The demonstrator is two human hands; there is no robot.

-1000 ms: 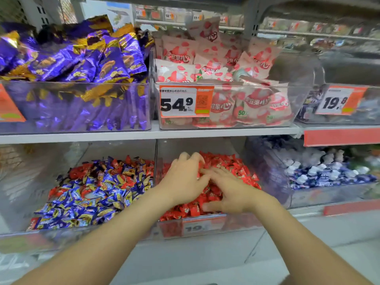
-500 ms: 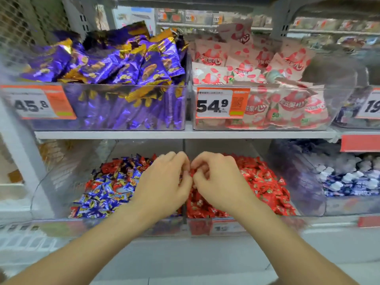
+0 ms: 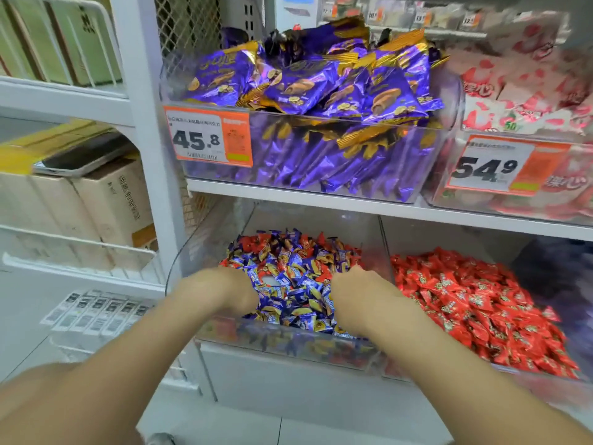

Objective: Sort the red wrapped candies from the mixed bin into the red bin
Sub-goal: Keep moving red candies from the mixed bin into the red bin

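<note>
**A:** Both hands are digging into the mixed bin on the lower shelf. The left hand is at its near-left side, and the right hand is close to the wall it shares with the red bin.

**B:** Are they pinching anything?

**A:** I cannot tell. On both hands the fingers are curling down into the pile with the backs facing us, and it's all blurring. There's no wrapper showing in either grip.

**B:** Where are the red candies sitting?

**A:** Mostly along the back and left edge, with a few poking through the middle between the blue candies. Those blue ones are covering the front.

**B:** So what's the smart way to do this?

**A:** I'd say rake the blue ones aside with flat fingers, then pinch each red one by its twisted end. The wrappers look slippery, so a big scoop is probably dragging blue along too.

**B:** And which hand takes which side?

**A:** The right hand is nearest the red bin, so let it carry. The left could be feeding reds across from the far corner.
</note>
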